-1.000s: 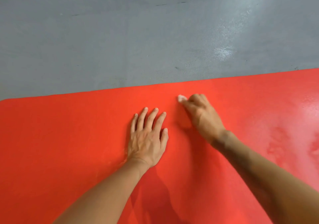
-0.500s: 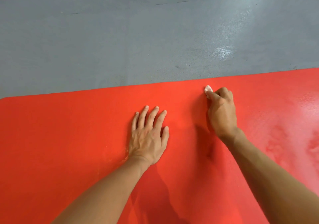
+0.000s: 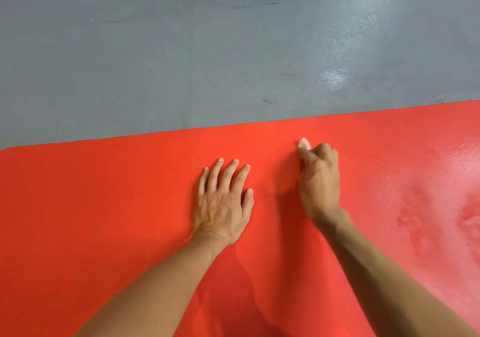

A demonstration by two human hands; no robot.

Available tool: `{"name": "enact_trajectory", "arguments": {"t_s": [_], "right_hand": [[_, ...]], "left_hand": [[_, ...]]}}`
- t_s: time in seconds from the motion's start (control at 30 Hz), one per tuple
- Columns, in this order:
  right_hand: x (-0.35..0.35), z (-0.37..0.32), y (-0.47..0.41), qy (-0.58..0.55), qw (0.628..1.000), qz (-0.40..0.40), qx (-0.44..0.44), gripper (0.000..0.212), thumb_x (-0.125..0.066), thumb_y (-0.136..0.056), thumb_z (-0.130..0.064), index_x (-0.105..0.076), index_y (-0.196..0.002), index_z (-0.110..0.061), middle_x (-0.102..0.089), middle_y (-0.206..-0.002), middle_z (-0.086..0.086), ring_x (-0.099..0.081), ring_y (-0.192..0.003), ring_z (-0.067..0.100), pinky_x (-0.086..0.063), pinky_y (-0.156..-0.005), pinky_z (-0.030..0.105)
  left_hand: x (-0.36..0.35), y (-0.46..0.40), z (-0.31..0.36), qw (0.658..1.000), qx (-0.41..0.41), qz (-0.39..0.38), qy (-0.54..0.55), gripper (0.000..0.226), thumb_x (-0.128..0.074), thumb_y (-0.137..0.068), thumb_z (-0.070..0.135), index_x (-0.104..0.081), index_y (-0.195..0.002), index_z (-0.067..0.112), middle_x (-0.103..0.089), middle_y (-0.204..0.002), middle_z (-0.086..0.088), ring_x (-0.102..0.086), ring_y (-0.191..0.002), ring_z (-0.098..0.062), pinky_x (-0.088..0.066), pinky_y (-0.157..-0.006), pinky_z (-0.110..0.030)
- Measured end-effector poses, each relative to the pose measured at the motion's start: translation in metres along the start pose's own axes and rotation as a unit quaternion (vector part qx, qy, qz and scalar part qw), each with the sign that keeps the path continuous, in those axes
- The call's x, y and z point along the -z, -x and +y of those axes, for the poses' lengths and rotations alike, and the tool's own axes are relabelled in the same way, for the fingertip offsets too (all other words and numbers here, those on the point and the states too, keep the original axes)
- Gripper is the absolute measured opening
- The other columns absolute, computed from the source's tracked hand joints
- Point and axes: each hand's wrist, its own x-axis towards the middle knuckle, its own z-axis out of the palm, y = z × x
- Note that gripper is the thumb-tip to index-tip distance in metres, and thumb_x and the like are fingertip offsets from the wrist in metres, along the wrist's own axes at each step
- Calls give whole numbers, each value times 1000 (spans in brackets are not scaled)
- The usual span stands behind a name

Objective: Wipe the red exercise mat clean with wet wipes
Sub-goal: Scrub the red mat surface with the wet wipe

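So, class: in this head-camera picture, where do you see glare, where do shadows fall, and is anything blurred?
Head view: glare on the grey floor at upper right and a pale sheen over the red mat at right; soft shadows lie beside both forearms; the right hand and its wet wipe look slightly smeared, the flat left hand sharper.

I see the red mat [image 3: 104, 220] lying flat, damp-glossy right of my fingers [image 3: 306, 156]; small white wipe [image 3: 304, 143] bunched at their tips.

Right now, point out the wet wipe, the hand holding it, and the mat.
wet wipe [image 3: 304, 143], head view, white tip showing past the fingers.
right hand [image 3: 320, 181], head view, back of hand.
red exercise mat [image 3: 91, 194], head view, bare surface.
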Motion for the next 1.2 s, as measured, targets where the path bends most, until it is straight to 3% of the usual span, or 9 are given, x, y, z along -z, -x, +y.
{"name": "enact_trajectory", "arguments": {"t_s": [0.17, 0.3, 0.4, 0.6, 0.77, 0.83, 1.0, 1.1, 1.2], "right_hand": [[12, -21, 40, -56, 957, -141, 246, 48, -32, -109, -35, -62, -138, -12, -52, -97, 1, -45, -90, 19, -45, -78, 31], [17, 33, -11, 5, 1000, -26, 2, 30, -50, -104, -12, -70, -127, -13, -52, -98, 7, -45, -95, 25, -47, -83, 46], [12, 1, 4, -21, 999, 12, -32, 24, -51, -106, -12, -66, -124, -19, -46, -90, 4, -46, -91, 30, -45, -81, 46], [11, -21, 49, -33, 961, -114, 250, 40, -40, -107, -23, -63, -137, -9, -50, -93, 2, -45, -87, 22, -43, -75, 33], [17, 27, 15, 14, 1000, -1, -20, 39, -59, -100, -2, -66, -136, -15, -50, -92, 5, -42, -90, 26, -44, -79, 41], [10, 3, 33, 2, 1000, 0, -15, 38, -58, -101, -2, -65, -136, -12, -50, -92, 5, -43, -89, 27, -43, -79, 38], [14, -27, 80, -44, 970, -121, 208, 36, -48, -105, -19, -62, -137, -13, -48, -94, -1, -44, -87, 19, -44, -73, 31], [23, 23, 49, -24, 991, -77, 106, 30, -47, -108, -26, -72, -116, -12, -46, -91, -5, -35, -89, 12, -37, -79, 29], [28, 40, 37, 26, 999, 20, -33, 27, -56, -104, -12, -71, -126, -10, -50, -89, 7, -44, -89, 28, -42, -78, 41]], "left_hand": [[0, 0, 1, 1000, -1, 7, 7, 57, -36, -101, 47, -50, -154, 30, -46, -160, 3, -30, -155, -28, -25, -124, -55], [-1, 0, 0, 1000, 2, 0, -1, 56, -35, -103, 48, -48, -155, 31, -44, -161, 4, -28, -156, -27, -23, -125, -54], [-2, 0, -1, 1000, 1, 1, -3, 56, -34, -103, 48, -48, -155, 31, -44, -161, 4, -29, -156, -28, -23, -125, -54], [-2, 0, -2, 1000, -3, 11, 6, 56, -33, -103, 47, -49, -154, 30, -45, -160, 3, -30, -155, -29, -24, -125, -55], [-3, 0, -1, 1000, 1, 7, -1, 55, -34, -104, 47, -48, -154, 31, -45, -161, 4, -30, -155, -28, -22, -125, -54], [-3, 1, -1, 1000, 2, 9, 2, 55, -33, -103, 47, -49, -154, 31, -46, -160, 3, -30, -155, -28, -22, -125, -54], [-4, 0, -2, 1000, -4, 19, 9, 56, -33, -102, 48, -52, -152, 30, -48, -159, 1, -33, -153, -29, -24, -125, -54], [-6, 0, -2, 1000, -2, 19, 6, 56, -32, -103, 49, -52, -152, 31, -48, -158, 2, -33, -153, -28, -24, -125, -54], [-9, 0, -3, 1000, -7, 19, 4, 57, -30, -103, 50, -52, -152, 31, -49, -158, 1, -34, -153, -30, -24, -125, -55]]}}
